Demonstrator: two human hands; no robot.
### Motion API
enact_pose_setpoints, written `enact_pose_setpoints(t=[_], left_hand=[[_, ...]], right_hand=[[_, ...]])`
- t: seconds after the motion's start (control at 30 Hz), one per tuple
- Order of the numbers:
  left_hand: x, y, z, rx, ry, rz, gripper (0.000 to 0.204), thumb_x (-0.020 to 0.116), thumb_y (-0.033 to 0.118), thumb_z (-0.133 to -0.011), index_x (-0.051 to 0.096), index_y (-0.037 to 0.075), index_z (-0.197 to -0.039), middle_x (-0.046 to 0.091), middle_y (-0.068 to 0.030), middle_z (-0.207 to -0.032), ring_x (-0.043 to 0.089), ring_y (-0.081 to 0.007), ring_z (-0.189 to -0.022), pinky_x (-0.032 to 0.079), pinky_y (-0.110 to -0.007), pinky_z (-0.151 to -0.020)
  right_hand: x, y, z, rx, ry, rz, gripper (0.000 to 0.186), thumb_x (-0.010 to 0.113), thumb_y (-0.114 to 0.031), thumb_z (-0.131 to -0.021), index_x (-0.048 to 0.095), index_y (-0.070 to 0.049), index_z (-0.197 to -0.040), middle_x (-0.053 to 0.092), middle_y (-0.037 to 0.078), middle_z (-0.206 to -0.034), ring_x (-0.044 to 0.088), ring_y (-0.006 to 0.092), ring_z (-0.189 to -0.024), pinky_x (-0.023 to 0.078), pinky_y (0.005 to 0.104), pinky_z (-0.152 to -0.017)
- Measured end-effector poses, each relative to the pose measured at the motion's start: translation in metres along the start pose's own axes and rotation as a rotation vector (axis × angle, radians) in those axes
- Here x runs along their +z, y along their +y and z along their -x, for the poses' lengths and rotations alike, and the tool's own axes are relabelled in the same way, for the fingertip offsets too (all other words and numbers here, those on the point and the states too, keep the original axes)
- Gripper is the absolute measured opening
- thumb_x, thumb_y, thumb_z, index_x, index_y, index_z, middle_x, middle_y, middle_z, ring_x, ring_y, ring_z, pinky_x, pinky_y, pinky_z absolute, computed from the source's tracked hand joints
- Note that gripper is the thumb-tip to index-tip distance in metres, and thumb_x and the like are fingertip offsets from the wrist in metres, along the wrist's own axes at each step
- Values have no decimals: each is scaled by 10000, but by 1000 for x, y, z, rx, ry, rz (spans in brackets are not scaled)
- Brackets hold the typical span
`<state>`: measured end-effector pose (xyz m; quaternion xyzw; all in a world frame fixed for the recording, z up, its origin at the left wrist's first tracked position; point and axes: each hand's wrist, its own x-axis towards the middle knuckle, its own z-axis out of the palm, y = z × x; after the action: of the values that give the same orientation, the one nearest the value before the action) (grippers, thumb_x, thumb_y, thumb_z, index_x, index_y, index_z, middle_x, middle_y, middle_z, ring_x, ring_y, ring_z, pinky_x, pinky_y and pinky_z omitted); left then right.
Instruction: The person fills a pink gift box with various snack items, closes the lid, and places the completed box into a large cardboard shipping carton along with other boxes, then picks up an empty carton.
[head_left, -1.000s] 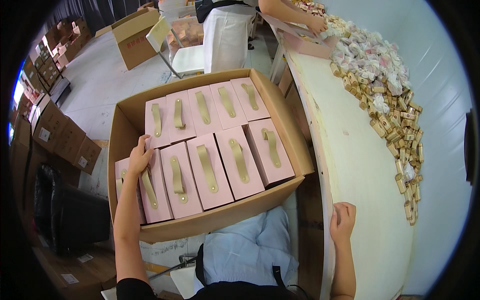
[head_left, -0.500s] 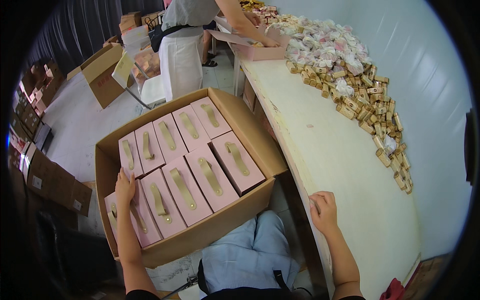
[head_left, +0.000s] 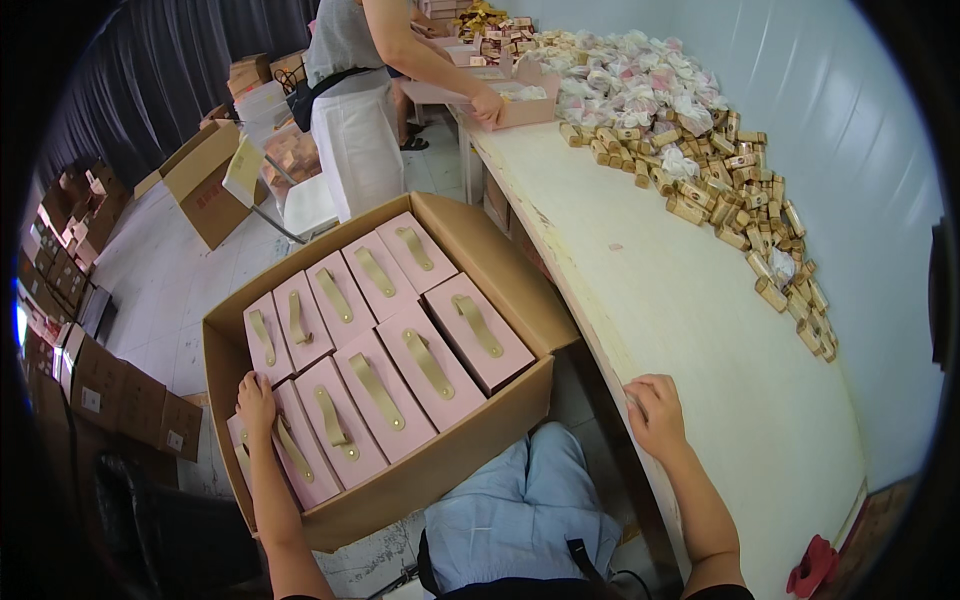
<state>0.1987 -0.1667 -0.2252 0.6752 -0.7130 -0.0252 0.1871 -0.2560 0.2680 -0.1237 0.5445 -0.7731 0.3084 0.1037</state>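
A brown cardboard carton (head_left: 415, 480) in front of me holds two rows of pale pink boxes (head_left: 358, 455), each with a gold-beige strap handle (head_left: 375, 392) on top. My left hand (head_left: 257, 403) rests over the boxes at the carton's left side, where the rows meet. Its fingers look loosely spread over a box edge and do not appear to grip anything. By the near edge of the white table (head_left: 680, 300), my right hand (head_left: 657, 412) is closed with curled fingers. Something small and pale shows at its fingertips, too little of it to name.
Gold-wrapped packets (head_left: 735, 190) and white plastic-wrapped bundles (head_left: 640, 85) are heaped along the table's wall side. A co-worker's hand (head_left: 488, 105) touches an open pink box (head_left: 530, 108) at the far end. An open carton (head_left: 210, 190) and white chair (head_left: 305, 205) stand beyond.
My view has shifted slightly. My left hand still lies on the boxes, its fingers drawn in a little; my right stays curled by the table edge. The co-worker's hand has moved to the near side of the pink box.
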Motion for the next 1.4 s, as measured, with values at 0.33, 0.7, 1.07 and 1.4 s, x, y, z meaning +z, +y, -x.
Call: enact_pose_setpoints(t=[0.33,0.7,1.07,1.4], left_hand=[[7,-15,-8,-37,164,132,354,471,333,-906,483,99,-1171,533,-150,-1172,524,-352,-1053,425,-475,-846],[5,-15,-14,23,241,355,257,491,206,-889,538,45,-1085,535,-168,-1116,521,-347,-1029,417,-413,-864],[11,-21,-10,-137,163,30,375,519,327,-849,526,61,-1113,552,-179,-1135,533,-353,-1040,374,-533,-898],[2,-20,-4,-158,-71,-55,449,459,382,-878,412,112,-1233,587,-165,-1163,523,-382,-1089,225,-615,-1007]], right_hand=[[1,2,1,-4,26,-46,178,591,6,-702,605,-26,-877,560,113,-914,521,301,-876,435,380,-773],[-2,-4,3,-4,1,-52,141,598,2,-711,610,-35,-847,569,92,-894,525,289,-860,437,374,-757],[0,-4,4,-27,3,-32,141,601,11,-707,610,-38,-839,563,91,-898,525,285,-863,440,368,-752],[-1,-7,2,-27,-1,-28,119,600,3,-716,611,-33,-829,563,96,-896,529,289,-863,443,370,-753]])
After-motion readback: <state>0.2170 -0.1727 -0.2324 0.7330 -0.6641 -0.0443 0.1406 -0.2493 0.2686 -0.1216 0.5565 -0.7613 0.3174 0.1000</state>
